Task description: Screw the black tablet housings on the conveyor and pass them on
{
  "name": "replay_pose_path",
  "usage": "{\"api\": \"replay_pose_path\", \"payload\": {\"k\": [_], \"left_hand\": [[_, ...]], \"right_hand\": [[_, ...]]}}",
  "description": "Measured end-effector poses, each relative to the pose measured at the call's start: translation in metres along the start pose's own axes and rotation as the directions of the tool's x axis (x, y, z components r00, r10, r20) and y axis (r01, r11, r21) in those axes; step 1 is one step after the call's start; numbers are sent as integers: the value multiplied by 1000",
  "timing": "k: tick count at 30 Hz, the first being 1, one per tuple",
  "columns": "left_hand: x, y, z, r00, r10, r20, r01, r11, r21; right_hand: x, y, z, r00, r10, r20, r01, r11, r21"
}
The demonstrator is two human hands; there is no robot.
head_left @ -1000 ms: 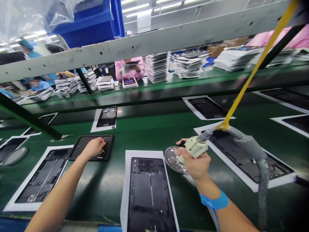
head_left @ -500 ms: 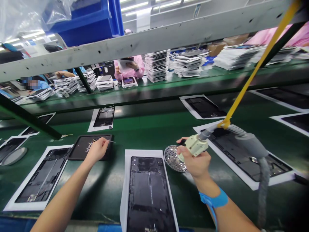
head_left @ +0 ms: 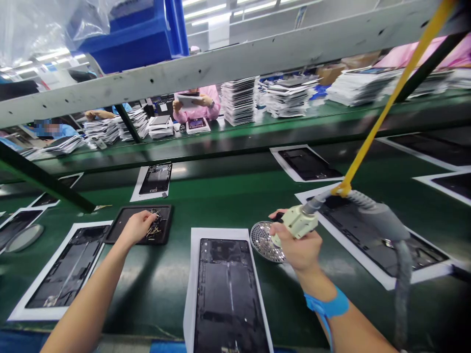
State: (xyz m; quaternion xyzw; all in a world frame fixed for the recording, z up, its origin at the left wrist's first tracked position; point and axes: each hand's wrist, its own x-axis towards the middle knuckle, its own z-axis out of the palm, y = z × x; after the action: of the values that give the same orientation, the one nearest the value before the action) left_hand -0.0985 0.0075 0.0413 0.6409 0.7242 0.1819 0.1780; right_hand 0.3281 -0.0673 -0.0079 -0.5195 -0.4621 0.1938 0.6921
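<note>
My left hand (head_left: pixel 138 228) reaches over a shallow black tray (head_left: pixel 119 221), its fingers pinched at a heap of small metal parts (head_left: pixel 155 229). Whether something is between the fingertips is hidden. My right hand (head_left: pixel 300 250) grips a pale green electric screwdriver (head_left: pixel 300 221) that hangs from a yellow strap (head_left: pixel 390 103). Its front end is above a round metal dish (head_left: pixel 262 240) dotted with shiny screws or holes. A blue band (head_left: pixel 327 303) circles my right wrist. Between my hands an opened black tablet housing (head_left: pixel 230 289) lies on white paper.
More tablet housings on paper lie around, one at left (head_left: pixel 68 267) and one at right beneath the grey hose (head_left: pixel 403 284). A grey round lid (head_left: pixel 25 238) rests far left. A white beam (head_left: pixel 235 61) crosses overhead. Opposite, a person in pink (head_left: pixel 196 110) sits beside paper stacks.
My left hand has moved left and down into the tray's parts; a thin silvery piece that stuck out from its fingers no longer shows. The right hand has hardly moved.
</note>
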Motion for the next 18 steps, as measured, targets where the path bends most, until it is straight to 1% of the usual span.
{"api": "replay_pose_path", "payload": {"k": [2,4,6,8,10,12,14,16,18], "left_hand": [[-11,11,0,999,-14,30,19,984,-177],[-25,26,8,989,-21,149,73,933,-352],[-38,42,22,959,10,283,124,884,-452],[-49,55,38,925,44,377,154,864,-479],[-57,63,52,893,69,446,177,856,-486],[-62,67,59,846,111,522,191,850,-491],[-64,68,60,791,168,588,182,854,-488],[-63,71,57,749,220,625,121,882,-456],[-61,77,55,735,272,621,-8,920,-393]], "right_hand": [[0,0,0,1000,-18,13,18,1000,-9],[0,-1,-1,999,-37,15,38,999,-21],[0,-1,-1,999,-45,18,45,999,-29],[0,0,-1,999,-37,26,38,999,-33],[0,2,-2,999,-22,37,24,999,-39],[0,4,-3,999,-13,43,15,999,-44],[0,5,-3,999,-15,41,17,999,-43],[-1,5,-2,999,-25,31,26,999,-36],[-1,4,-2,999,-30,28,31,999,-35]]}}
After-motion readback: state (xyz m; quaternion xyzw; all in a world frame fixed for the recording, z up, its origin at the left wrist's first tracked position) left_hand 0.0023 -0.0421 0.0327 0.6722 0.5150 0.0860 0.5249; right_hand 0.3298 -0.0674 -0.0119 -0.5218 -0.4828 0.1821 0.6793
